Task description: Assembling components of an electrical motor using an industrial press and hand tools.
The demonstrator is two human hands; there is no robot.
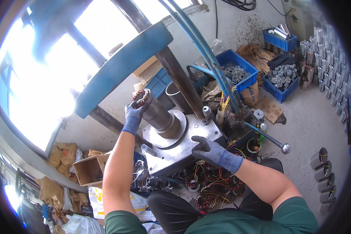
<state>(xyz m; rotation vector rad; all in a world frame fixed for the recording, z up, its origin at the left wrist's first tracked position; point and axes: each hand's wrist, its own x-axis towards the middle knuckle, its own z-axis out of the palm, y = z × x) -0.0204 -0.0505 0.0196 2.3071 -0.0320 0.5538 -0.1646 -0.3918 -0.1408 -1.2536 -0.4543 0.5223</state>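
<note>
I have the left hand (pixel 132 117) grasping a wound ring (pixel 145 97), its gloved fingers around the near side of the rim. That ring, edged with red windings, sits at the upper end of a dark metal cylinder (pixel 159 115), just above and to the right of this grip. The cylinder leans in my wide view, its foot on a pale round disc (pixel 180 119) to the lower right of the same grip.

My right hand (pixel 211 151) is released — fingers loosely bent, thumb apart, and nothing that I can see between them. It hovers by the right edge of the metal plate (pixel 171 156); whether it touches there, I cannot tell. Below this hand I see wound coils (pixel 214 195) with red and yellow wires, and to its right a lever (pixel 264 134) with a shiny ball end.

Between the two hands, nearer the left, a short translucent tube (pixel 148 150) lies on the plate. Above the left grip spans a blue beam (pixel 123 70) — well apart from the fingers.
</note>
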